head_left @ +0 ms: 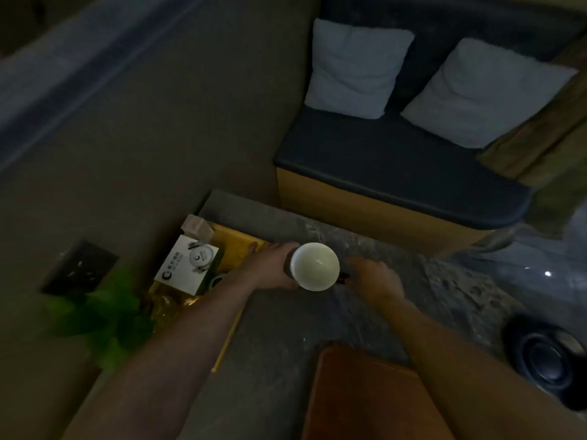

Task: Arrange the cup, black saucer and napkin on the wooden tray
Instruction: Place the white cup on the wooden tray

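A white cup (pixel 315 266) with a pale inside is lifted above the grey stone table (pixel 428 281); my left hand (pixel 273 265) grips its left side. Just right of the cup, my right hand (pixel 373 279) lies low over the table with its fingers curled; a small dark red thing (pixel 344 277) shows at its fingertips, and I cannot tell whether it is held. A wooden tray (pixel 365 395), reddish brown, sits at the table's near edge between my forearms. No black saucer or napkin can be made out in the dim light.
A yellow tray (pixel 236 246) at the table's left end carries a white printed box (pixel 190 265) and a small carton (pixel 198 227). A green plant (pixel 101 315) stands at the left. A dark bench (pixel 397 166) with two pale cushions lies beyond. A round black device (pixel 546 360) sits at the right.
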`<state>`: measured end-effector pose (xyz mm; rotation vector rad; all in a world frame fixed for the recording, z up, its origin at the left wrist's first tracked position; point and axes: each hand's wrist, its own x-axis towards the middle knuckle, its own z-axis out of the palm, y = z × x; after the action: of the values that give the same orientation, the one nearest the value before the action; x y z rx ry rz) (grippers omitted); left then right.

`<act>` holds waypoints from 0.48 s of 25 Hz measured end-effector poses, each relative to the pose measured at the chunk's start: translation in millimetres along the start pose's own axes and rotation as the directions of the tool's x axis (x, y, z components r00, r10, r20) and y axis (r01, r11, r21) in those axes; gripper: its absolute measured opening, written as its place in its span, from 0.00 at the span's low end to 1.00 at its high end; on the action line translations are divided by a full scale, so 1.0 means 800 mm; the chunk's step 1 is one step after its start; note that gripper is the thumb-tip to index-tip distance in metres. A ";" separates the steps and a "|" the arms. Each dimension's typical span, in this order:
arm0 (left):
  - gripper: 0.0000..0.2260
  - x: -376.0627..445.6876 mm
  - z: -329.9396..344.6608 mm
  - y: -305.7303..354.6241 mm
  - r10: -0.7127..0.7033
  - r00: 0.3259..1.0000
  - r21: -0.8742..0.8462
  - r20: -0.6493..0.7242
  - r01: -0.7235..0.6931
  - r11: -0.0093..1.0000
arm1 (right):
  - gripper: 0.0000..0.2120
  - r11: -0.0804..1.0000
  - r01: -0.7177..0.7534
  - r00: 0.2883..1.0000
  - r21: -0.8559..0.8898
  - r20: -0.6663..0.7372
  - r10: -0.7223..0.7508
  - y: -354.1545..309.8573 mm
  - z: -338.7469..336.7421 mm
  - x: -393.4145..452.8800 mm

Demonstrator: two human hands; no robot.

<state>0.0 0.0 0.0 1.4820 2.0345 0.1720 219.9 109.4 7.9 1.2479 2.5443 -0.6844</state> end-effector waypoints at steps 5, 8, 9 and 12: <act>0.44 0.006 0.014 0.004 0.007 0.999 -0.115 0.033 -0.003 0.993 | 0.07 0.996 -0.011 0.999 0.093 0.050 0.006 0.003 0.007 0.011; 0.46 0.000 0.023 0.005 -0.007 1.000 -0.179 -0.017 0.004 0.984 | 0.07 0.983 -0.042 0.999 0.176 0.007 0.041 0.009 0.019 0.003; 0.47 -0.002 0.026 0.007 -0.006 0.999 -0.206 -0.040 -0.002 0.978 | 0.07 0.978 -0.050 0.998 0.201 -0.021 0.056 0.010 0.024 0.002; 0.47 -0.005 0.032 0.013 -0.018 0.997 -0.358 -0.078 -0.012 0.934 | 0.08 0.962 -0.045 0.993 0.271 -0.095 0.073 0.007 0.030 -0.003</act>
<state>23.1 -6.0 -14.7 1.2584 1.9392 0.5787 225.6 98.2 -13.7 1.4740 2.5475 -1.0029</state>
